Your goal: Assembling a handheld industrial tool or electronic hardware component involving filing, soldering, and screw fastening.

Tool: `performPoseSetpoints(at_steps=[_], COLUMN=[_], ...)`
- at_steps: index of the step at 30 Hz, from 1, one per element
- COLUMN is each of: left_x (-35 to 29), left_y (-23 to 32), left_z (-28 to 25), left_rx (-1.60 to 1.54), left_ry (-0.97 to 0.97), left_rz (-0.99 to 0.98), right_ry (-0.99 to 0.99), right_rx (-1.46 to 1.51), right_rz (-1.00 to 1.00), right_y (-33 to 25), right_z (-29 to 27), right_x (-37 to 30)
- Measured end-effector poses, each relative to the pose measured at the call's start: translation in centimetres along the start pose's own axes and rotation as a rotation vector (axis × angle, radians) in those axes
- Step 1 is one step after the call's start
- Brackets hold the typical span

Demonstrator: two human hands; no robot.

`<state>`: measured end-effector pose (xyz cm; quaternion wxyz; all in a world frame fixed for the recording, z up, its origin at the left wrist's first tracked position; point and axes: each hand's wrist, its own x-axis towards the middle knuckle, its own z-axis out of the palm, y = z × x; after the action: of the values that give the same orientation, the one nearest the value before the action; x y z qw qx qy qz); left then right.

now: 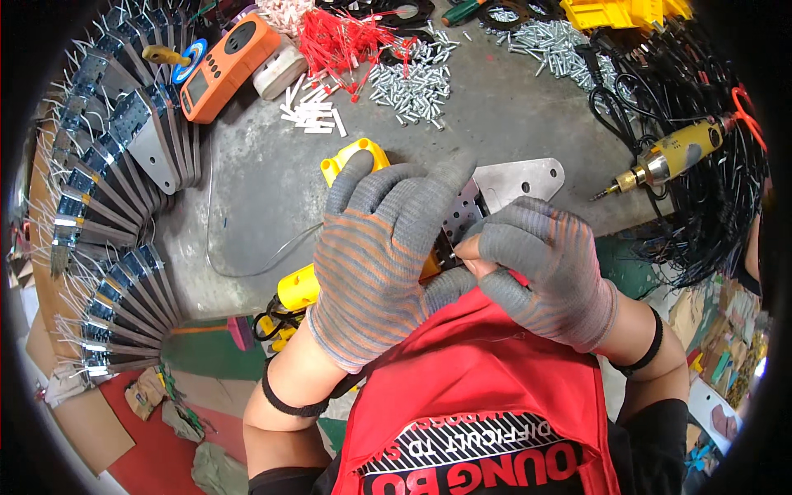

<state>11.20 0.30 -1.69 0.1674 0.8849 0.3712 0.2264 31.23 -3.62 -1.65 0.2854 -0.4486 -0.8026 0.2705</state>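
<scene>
My left hand (375, 247), in a grey-and-orange striped glove, is closed over a yellow plastic housing (337, 165). The housing shows above my fingers, and a yellow rounded end (299, 287) sticks out beside my wrist; whether they are one piece is hidden. Right of my fingers lies a grey metal bracket (528, 180) with holes, against a perforated metal part (462, 216). My right hand (540, 272), gloved but with bare thumb and index fingertips, pinches at the near edge of this part. What those fingertips hold is too small to make out.
Metal plates with wires (132, 214) stand in a curved row at left. An orange meter (229, 68), red cable ties (334, 41), white sleeves (313, 111) and screws (412, 82) lie along the back. At right, a yellow power screwdriver (672, 157) rests by black cables (693, 223).
</scene>
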Motion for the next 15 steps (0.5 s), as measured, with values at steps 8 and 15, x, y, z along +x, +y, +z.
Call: performPoseSetpoints(at_steps=[8,15], left_x=[0.0,0.3], left_y=[0.0,0.4], left_z=[0.2,-0.1], left_rx=[-0.012,-0.020], left_ry=[0.029,-0.015], left_rz=[0.006,-0.040], right_ry=[-0.033,-0.069], right_rx=[0.109,-0.168], right_rz=[0.064,-0.044], right_y=[0.3,0.7], right_z=[-0.2,-0.3], right_x=[0.4,0.9])
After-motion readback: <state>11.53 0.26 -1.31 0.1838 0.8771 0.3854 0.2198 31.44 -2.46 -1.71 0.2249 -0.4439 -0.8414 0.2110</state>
